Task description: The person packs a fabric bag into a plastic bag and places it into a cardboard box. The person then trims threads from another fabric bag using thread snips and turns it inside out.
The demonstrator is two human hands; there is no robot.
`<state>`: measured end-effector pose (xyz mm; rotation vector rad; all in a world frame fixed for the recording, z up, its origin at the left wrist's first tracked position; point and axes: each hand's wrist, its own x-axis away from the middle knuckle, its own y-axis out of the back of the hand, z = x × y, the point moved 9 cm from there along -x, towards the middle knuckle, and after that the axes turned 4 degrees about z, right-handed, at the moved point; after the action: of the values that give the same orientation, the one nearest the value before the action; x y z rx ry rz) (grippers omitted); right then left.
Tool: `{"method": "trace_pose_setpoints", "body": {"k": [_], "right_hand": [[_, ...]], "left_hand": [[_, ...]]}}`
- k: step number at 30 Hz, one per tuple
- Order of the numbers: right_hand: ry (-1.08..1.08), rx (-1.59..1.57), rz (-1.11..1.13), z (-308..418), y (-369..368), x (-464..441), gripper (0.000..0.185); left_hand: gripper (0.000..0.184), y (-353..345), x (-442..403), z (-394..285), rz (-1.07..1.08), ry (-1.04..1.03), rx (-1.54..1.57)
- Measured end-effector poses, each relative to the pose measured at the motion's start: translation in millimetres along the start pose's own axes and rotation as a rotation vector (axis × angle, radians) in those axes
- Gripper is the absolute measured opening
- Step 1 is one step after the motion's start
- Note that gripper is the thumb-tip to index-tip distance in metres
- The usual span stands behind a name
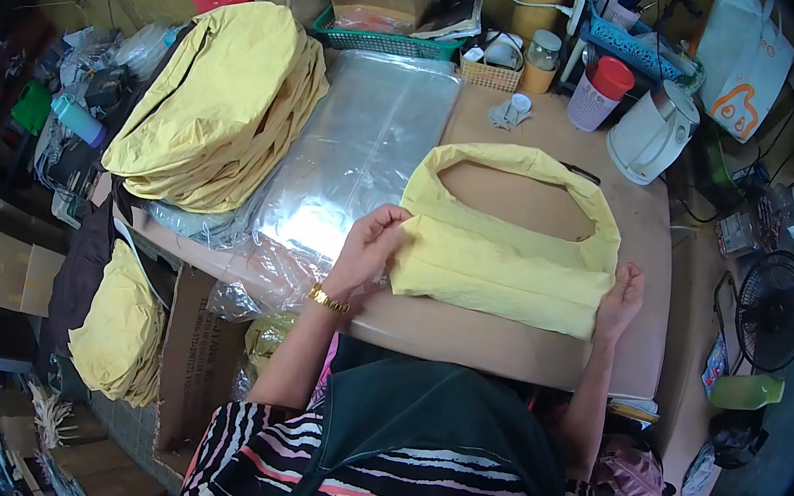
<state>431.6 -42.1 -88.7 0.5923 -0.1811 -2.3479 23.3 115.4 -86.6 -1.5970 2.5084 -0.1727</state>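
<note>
A yellow fabric bag lies folded on the brown table in front of me, its wide strap looped away from me at the back. My left hand, with a gold bracelet at the wrist, pinches the bag's left edge. At the opposite edge, the fingers of my right hand are closed on the fabric. A small dark piece shows on the strap's far right part.
A stack of yellow bags stands at the left beside clear plastic sheets. More yellow fabric hangs lower left. A kettle, a red-lidded cup and a jar line the back right. A fan stands far right.
</note>
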Motion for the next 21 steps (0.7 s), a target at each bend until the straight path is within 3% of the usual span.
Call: {"method": "trace_pose_setpoints", "body": {"k": [2, 7, 10, 11, 13, 15, 17, 19, 21], "right_hand": [[-0.027, -0.053, -0.030, -8.1, 2.0, 0.3, 0.015], [-0.024, -0.006, -0.022, -10.3, 1.2, 2.0, 0.016], [-0.079, 0.154, -0.063, 8.8, 7.6, 7.1, 0.017], [-0.111, 0.259, -0.078, 18.7, 9.8, 7.5, 0.017], [-0.110, 0.227, -0.119, -4.8, 11.9, 9.8, 0.018], [-0.148, -0.117, 0.054, -5.6, -3.1, 16.5, 0.018], [-0.061, -0.265, 0.192, 19.7, -16.9, 24.3, 0.022], [-0.124, -0.142, 0.406, 37.9, -35.2, 36.6, 0.019], [-0.199, -0.174, 0.428, 11.2, -38.2, 40.1, 0.021]], "left_hand": [[0.018, -20.9, 9.9, -23.1, 0.165, -0.013, -0.230], [0.015, -23.3, 6.8, -12.6, 0.183, 0.073, -0.173], [0.026, 2.7, -3.0, -9.9, -0.051, -0.019, -0.267], [0.027, 6.0, -5.8, -20.8, -0.134, -0.145, -0.300], [0.026, 22.0, -8.1, -20.0, -0.211, -0.197, -0.490], [0.024, 24.9, -4.3, -30.2, -0.271, -0.274, -0.506], [0.025, 23.5, 0.1, -40.6, -0.287, -0.316, -0.488], [0.026, 22.1, 3.1, -37.9, -0.248, -0.298, -0.484], [0.028, 30.2, 10.2, -33.9, -0.380, -0.345, -0.541]]}}
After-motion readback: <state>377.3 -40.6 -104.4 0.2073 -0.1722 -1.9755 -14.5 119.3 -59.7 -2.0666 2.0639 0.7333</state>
